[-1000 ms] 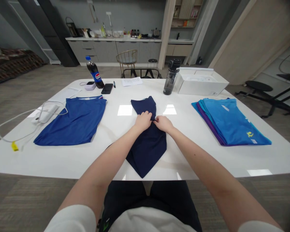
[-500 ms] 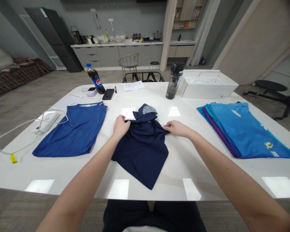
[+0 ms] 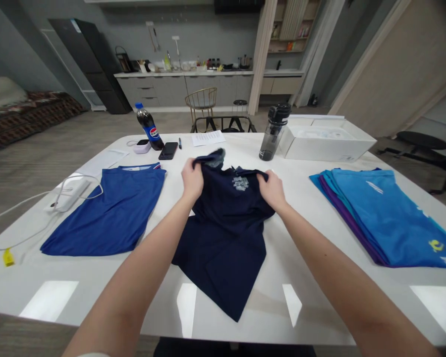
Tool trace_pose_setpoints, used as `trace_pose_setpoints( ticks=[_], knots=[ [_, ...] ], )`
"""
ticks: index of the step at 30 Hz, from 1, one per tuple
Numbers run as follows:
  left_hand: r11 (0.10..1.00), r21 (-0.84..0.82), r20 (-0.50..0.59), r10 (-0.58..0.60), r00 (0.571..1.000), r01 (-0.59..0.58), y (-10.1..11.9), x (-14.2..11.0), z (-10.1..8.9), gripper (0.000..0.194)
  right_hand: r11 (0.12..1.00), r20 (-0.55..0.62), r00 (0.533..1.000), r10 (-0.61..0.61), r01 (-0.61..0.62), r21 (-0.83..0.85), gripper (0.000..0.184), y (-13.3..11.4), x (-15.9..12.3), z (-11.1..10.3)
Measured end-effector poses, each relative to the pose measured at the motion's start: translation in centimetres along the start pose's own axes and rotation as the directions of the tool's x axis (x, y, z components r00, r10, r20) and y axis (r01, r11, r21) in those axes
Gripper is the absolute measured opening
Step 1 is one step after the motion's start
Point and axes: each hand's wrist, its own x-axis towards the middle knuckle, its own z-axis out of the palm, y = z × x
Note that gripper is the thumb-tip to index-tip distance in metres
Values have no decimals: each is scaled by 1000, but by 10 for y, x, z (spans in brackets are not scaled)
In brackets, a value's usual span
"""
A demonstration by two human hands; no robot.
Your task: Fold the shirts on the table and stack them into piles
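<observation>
Most of the foreground is taken up by a white table (image 3: 85, 270). At the middle of the dial, a navy garment (image 3: 226, 223) is held by its far edge, its near end laid on the tabletop and narrowed to a point at 6 o'clock. At 3 o'clock, well apart, a stack of folded clothes (image 3: 390, 213) is topped with blue; at 9 o'clock a blue garment (image 3: 107, 213) is laid folded. A white box (image 3: 319, 149) is placed at 2 o'clock, with a dark tumbler (image 3: 273, 136) set just beside it. The navy cloth is clamped between thumb and fingers by the left hand (image 3: 193, 178) at 11 o'clock and, likewise, by the right hand (image 3: 272, 191) at 2 o'clock. A pale print (image 3: 241, 183) is shown between them.
</observation>
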Motion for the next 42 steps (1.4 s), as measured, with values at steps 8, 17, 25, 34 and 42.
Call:
trace_pose_setpoints(
  ticks=[8, 17, 25, 34, 42],
  knots=[
    [892, 282, -31, -360, 932, 354, -70, 19, -35, 42, 918, 149, 940, 309, -253, -305, 36, 60, 36, -23],
    [751, 457, 594, 141, 792, -476, -58, 13, 15, 41, 913, 99, 978, 184, -133, -385, 54, 39, 48, 6],
    [713, 595, 649, -156, 745, -370, -85, 43, 32, 65, 921, 146, 954, 262, -201, -335, 35, 67, 82, 7],
    [554, 826, 359, -373, 856, -104, -72, 16, 18, 79, 891, -168, 968, 186, -238, -386, 38, 70, 73, 2],
    [658, 692, 540, -198, 818, -297, -69, 16, 26, 70, 949, 346, 934, -94, 189, -251, 59, 13, 68, 46]
  ],
)
